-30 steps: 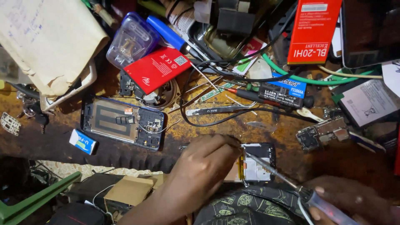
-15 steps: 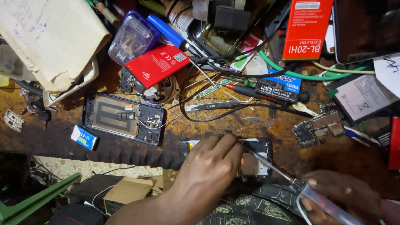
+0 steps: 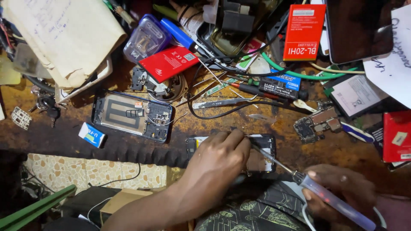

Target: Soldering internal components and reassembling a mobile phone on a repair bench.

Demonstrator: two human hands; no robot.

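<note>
— Black phone point(image 3: 262, 150), back off, flat at near edge of bench point(image 3: 239, 124), just right of centre. Left hand point(image 3: 218, 156) pressed down on top, fingers curled over far edge, covering left half. Pinning rather than gripping.

— And right hand point(image 3: 338, 194)?

— Near right corner, clenched around clear handle of soldering iron point(image 3: 308, 182). Metal shaft slanting up and left, tip over open phone, just beside left fingertips point(image 3: 239, 139). Touching board or not: cannot tell.

— Anything else close by?

— 2nd phone point(image 3: 132, 114), blue-framed, opened, lying left of centre, well apart from both hands. Small white and blue box point(image 3: 91, 134) near that, at bench edge. Loose circuit board point(image 3: 317, 123) right of held phone, farther back. Tweezers point(image 3: 224, 102) flat behind, with black cable point(image 3: 214, 113) looping past.

— Farther back?

— Red battery point(image 3: 169, 63) tilted, far of 2nd phone. Clear plastic case point(image 3: 146, 39) just behind, blue-handled screwdriver point(image 3: 180, 34) beside. Black battery point(image 3: 280, 87) right of centre, green cable point(image 3: 299, 75) curving behind. Tall red box point(image 3: 305, 31) at far right, dark screen point(image 3: 359, 30) next along. Brown envelope point(image 3: 64, 36) filling far left corner, keys point(image 3: 45, 105) below.

— Below bench?

— Tiled floor point(image 3: 94, 171), cardboard box point(image 3: 122, 201), patterned cloth point(image 3: 257, 214) under forearm.
</note>
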